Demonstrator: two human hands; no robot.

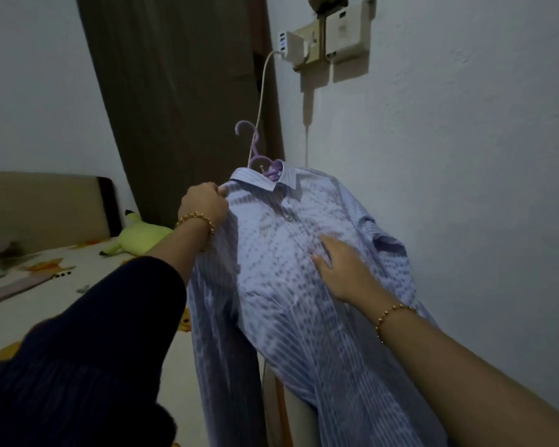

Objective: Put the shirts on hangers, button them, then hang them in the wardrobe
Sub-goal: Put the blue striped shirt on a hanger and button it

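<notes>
Head view: grips shoulder of striped shirt (271,262) in curled left hand (204,206), hook of purple hanger (255,146) just above and right of it. Presses flat, straight-fingered right hand (341,271) against shirt front, lower down.

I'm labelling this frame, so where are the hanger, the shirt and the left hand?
hanger (245,123), head view, on its hook.
shirt (271,253), head view, on the chest front.
left hand (204,204), head view, on its back.
</notes>
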